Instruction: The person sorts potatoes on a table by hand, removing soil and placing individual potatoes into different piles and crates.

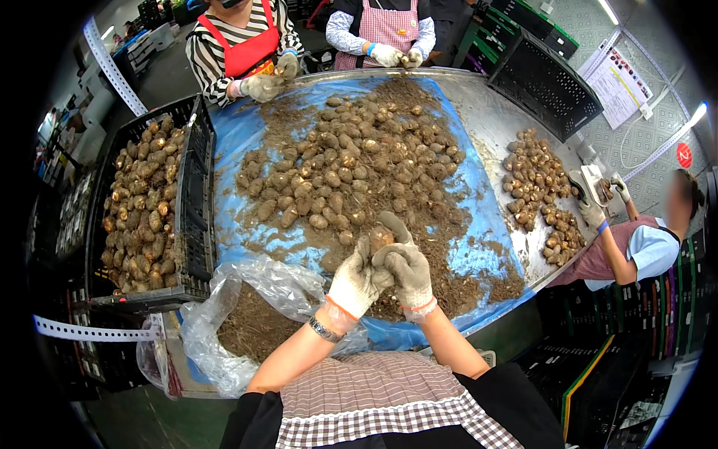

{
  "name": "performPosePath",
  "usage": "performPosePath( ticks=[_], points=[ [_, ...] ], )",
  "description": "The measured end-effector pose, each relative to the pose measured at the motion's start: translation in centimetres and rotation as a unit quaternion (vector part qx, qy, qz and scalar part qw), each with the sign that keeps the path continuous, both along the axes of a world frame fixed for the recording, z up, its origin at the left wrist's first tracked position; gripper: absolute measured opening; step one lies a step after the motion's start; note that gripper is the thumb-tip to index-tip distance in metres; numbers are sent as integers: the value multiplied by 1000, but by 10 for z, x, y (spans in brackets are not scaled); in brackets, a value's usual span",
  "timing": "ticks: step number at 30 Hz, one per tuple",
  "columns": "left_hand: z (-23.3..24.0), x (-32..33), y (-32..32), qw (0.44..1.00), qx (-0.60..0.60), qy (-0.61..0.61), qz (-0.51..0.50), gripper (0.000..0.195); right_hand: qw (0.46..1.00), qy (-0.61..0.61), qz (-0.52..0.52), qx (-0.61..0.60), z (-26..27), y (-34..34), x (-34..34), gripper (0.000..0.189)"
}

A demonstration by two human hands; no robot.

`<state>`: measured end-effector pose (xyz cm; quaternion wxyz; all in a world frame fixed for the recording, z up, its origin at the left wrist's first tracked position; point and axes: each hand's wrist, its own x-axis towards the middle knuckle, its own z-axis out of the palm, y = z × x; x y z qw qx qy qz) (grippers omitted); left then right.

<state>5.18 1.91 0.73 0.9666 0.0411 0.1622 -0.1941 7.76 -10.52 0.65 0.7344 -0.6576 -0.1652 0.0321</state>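
Observation:
Both my hands, in off-white knit work gloves soiled at the fingers, meet over the near side of a blue plastic sheet (474, 224). Between their fingertips is a small brown taro corm (381, 239). My left hand (357, 282) grips it from the left, a metal watch on that wrist. My right hand (408, 269) grips it from the right, with one gloved finger stretched out past the corm. Just beyond my hands lies a heap of small hairy taro corms (342, 163) among loose soil and root fibres (443, 280).
A black plastic crate (195, 213) full of corms stands at left. A clear plastic bag (213, 337) of root debris sits before it. Sorted corms (535, 174) lie on the metal tabletop (477, 112) at right, beside a co-worker with a white scale (595, 185). Two gloved co-workers stand opposite.

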Motion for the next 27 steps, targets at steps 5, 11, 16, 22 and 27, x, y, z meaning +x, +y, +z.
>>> performPosePath(
  ticks=[5,11,16,22,27],
  points=[
    [-5,-2,0,994,75,-82,-19,46,995,67,-61,47,24,-7,-1,31],
    [-22,-2,2,989,86,-117,-13,43,998,4,-48,-45,31,-14,3,27],
    [-8,-6,-1,991,122,-60,15,41,996,43,-77,-15,36,-6,-2,24],
    [-20,-4,3,963,204,-175,23,35,988,87,-99,-78,38,-16,-5,26],
    [-1,-2,3,955,246,-147,84,43,989,101,-78,-76,34,-27,-12,28]
  ],
)
